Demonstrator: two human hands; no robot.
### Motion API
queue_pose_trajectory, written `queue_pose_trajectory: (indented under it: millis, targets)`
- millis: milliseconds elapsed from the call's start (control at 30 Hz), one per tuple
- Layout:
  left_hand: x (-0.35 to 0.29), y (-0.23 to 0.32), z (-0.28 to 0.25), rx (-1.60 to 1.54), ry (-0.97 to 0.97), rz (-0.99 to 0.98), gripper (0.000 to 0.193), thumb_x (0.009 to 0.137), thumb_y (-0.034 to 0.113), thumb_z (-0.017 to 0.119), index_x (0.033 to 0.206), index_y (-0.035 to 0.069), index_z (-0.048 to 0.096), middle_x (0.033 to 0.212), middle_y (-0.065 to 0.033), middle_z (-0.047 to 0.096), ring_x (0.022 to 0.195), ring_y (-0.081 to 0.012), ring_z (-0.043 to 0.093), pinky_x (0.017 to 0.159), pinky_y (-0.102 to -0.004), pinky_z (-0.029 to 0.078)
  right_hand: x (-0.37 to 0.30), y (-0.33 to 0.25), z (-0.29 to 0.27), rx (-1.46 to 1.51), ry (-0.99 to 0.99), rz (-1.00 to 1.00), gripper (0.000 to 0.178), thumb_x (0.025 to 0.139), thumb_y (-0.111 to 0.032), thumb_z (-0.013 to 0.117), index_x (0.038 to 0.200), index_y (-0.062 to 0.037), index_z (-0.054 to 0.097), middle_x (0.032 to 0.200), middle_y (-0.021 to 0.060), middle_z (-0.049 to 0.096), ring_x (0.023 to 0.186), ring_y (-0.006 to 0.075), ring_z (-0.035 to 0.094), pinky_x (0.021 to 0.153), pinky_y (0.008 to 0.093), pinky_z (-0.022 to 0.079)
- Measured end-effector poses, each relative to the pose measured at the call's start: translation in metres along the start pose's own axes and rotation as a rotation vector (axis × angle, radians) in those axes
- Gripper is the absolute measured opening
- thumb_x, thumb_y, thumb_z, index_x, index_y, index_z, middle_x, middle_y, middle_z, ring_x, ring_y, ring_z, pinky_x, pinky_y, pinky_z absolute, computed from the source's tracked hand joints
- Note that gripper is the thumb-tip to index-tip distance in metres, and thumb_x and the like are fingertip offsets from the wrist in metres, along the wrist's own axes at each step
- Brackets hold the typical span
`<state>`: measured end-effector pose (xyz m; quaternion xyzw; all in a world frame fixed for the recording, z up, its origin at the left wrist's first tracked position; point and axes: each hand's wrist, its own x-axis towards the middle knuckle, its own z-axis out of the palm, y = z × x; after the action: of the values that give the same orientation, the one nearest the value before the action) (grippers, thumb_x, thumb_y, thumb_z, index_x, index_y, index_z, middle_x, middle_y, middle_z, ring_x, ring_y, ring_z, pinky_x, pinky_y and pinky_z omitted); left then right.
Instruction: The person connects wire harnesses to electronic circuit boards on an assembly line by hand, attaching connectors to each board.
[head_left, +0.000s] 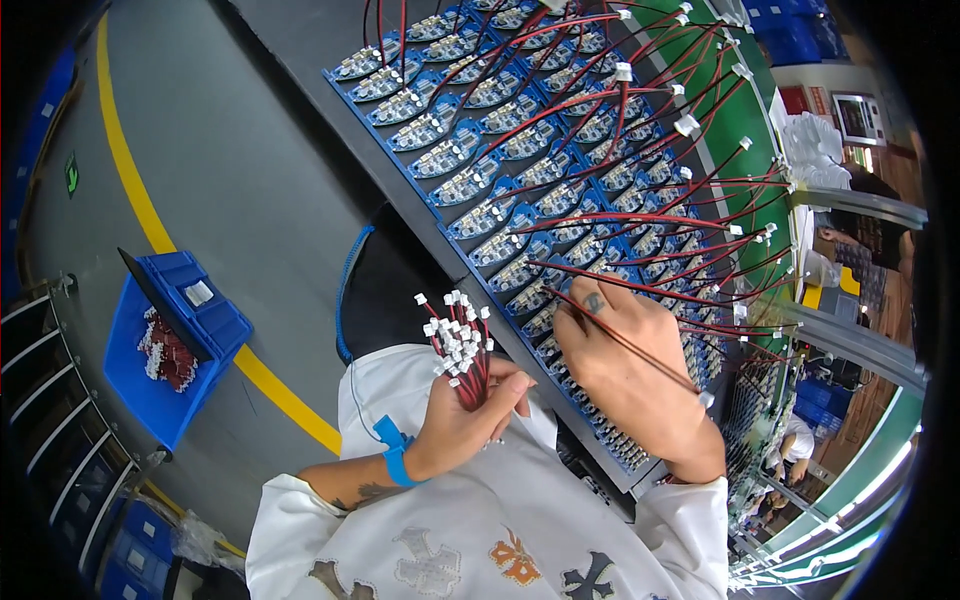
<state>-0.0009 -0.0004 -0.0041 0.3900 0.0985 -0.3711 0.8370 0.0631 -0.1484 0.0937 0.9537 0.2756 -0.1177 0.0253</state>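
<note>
Left hand: palm up-ish at the near middle in front of the shirt (480,540), fingers curled; left hand (450,432) sits left of the bench edge, apart from the boards.
Left grip: closed round a wire bundle (462,345), red/black leads, white plugs fanned upward.
Right hand: right hand (635,365) over the near part of the boards, back up, wrist bent, fingers pointing far-left and down.
Right grip: thumb and fingers bunched narrow at a board; can't tell what is pinched, fingertips partly hidden.
Loose lead: red/black lead (640,352) runs from by the right fingertips across the back of the hand, white plug near the wrist.
Boards: blue circuit boards (480,185) in panels of rows on the dark bench (300,40), from far middle to under the right hand.
In the way: many leads (650,218) stick out rightward from the boards, plugs hanging over the green strip (765,195); the right hand covers several boards.
Left wrist: blue strap (398,455), thin cord off it.
Floor left: blue bin (137,375) with more red leads and white plugs (168,350) inside, beside a yellow line (118,130).
Near left: metal rack (62,400).
</note>
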Motion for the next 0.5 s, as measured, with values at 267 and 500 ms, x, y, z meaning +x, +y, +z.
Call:
queue_pose_trajectory:
  millis: [267,500]
  targets:
    - [0.003,-0.003,-0.001,0.008,-0.003,-0.027,0.018,0.088,0.016,0.053,0.089,-0.001,0.056,0.068,-0.0040,0.057,0.045,-0.0031,0.043,0.039,-0.0181,0.033,-0.002,0.009,0.004,0.128,-0.086,0.018,0.016,0.067,-0.001,0.057,0.083,0.0009,0.056,0.084,0.0126,0.056,0.073,0.0271,0.056,0.058,0.0349,0.046]
    - [0.006,0.000,0.001,-0.009,-0.018,-0.057,0.018,0.088,0.017,0.053,0.089,-0.001,0.056,0.068,-0.0035,0.057,0.045,-0.0029,0.043,0.040,-0.0180,0.033,-0.004,0.008,0.003,0.286,-0.121,0.197,0.009,0.074,-0.005,0.058,0.081,0.0017,0.056,0.081,0.0123,0.057,0.072,0.0290,0.056,0.062,0.0357,0.045]
